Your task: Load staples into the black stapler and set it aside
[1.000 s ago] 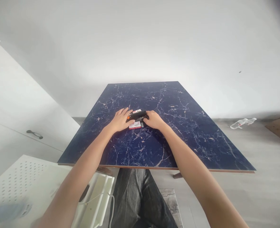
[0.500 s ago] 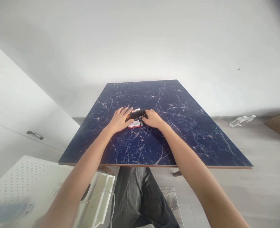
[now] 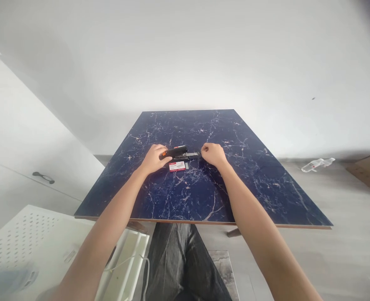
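A black stapler (image 3: 180,150) with an orange part lies on the dark blue marbled table (image 3: 185,196). My left hand (image 3: 153,159) is closed around its left end, thumb along the near side. From the stapler's right end a metal staple tray (image 3: 192,154) sticks out. Just beyond the tray's tip, my right hand (image 3: 214,154) is closed with its fingertips curled together; whatever they may hold is hidden. On the near side of the stapler lies a small red and white box (image 3: 176,166), with a little grey strip (image 3: 186,165), perhaps staples, at its right.
A white cabinet (image 3: 21,125) with a dark handle stands left. Nearer on that side is a white perforated surface (image 3: 24,234) with a cable (image 3: 147,271). A clear plastic bottle (image 3: 317,164) and a cardboard box (image 3: 368,171) are on the floor at right.
My right hand has moved right, off the stapler's body, and its fingers have curled in. The metal tray now shows at the stapler's right end. My left hand has closed around the left end.
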A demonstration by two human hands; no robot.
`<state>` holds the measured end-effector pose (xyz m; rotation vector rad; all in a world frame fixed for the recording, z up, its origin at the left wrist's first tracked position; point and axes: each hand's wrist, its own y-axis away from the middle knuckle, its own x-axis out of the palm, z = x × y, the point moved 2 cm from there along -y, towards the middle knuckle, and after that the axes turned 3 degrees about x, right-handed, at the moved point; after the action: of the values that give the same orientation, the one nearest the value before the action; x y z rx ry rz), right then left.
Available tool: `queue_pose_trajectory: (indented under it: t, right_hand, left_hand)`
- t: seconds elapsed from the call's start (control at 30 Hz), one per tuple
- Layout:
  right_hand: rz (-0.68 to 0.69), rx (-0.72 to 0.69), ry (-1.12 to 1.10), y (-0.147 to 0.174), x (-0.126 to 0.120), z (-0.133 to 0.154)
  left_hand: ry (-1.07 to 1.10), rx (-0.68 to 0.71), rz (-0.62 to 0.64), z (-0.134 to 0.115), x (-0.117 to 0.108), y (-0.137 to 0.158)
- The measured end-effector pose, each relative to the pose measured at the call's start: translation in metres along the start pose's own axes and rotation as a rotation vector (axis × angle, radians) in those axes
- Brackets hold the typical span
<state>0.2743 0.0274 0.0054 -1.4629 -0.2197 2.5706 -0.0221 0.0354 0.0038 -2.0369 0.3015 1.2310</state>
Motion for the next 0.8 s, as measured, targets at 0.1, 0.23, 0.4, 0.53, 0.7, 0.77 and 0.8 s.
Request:
queue_pose_trajectory:
  t: [0.1,0.23,0.4,0.53,0.7,0.77,0.8]
  right_hand:
    - [0.021,-0.136,-0.027,0.002,-0.009,0.004]
    - [0.207,-0.321,0.043,0.016,-0.011,0.03]
    - [0.385,-0.329,0.156,0.032,0.001,0.057]
    - [0.478,-0.317,0.124,0.034,0.002,0.062]
    - [0.569,-0.337,0.084,0.034,-0.006,0.058]
    - [0.579,-0.322,0.091,0.033,-0.008,0.057]
    - [0.58,-0.315,0.093,0.033,-0.009,0.056]
  left_hand:
    - [0.023,-0.041,0.014,0.003,0.0,0.001]
    - [0.019,-0.057,0.027,0.003,-0.005,0.001]
    - [0.035,-0.073,0.042,-0.001,-0.011,0.001]
    - [0.038,-0.091,0.059,-0.004,-0.012,0.0]
    - [0.026,-0.094,0.094,-0.006,-0.014,-0.002]
    - [0.021,-0.114,0.093,-0.006,-0.015,-0.002]
    - [0.02,-0.118,0.093,-0.006,-0.015,-0.001]
